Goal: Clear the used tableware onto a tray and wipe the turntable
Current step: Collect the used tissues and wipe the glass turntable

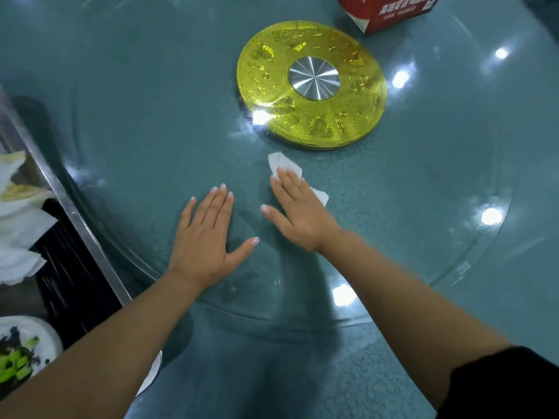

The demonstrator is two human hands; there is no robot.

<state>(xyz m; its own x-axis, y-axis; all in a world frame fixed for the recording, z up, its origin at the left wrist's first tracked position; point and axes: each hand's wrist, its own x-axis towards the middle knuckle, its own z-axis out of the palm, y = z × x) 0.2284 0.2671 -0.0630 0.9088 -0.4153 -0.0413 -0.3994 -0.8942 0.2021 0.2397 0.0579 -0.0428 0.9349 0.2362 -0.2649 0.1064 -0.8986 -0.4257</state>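
A round glass turntable [145,122] lies over the teal table, with a gold hub disc [311,86] at its centre. My right hand [298,213] presses flat on a white paper tissue [282,164] on the glass, just below the gold disc; the tissue shows above and to the right of my fingers. My left hand [205,234] rests flat on the glass beside it, fingers straight and spread, holding nothing.
A red and white tissue box [390,10] stands at the top right on the turntable. At the left edge a metal tray [75,219] holds crumpled white tissues [18,234], and a white plate with green vegetable scraps [21,355] sits at the bottom left.
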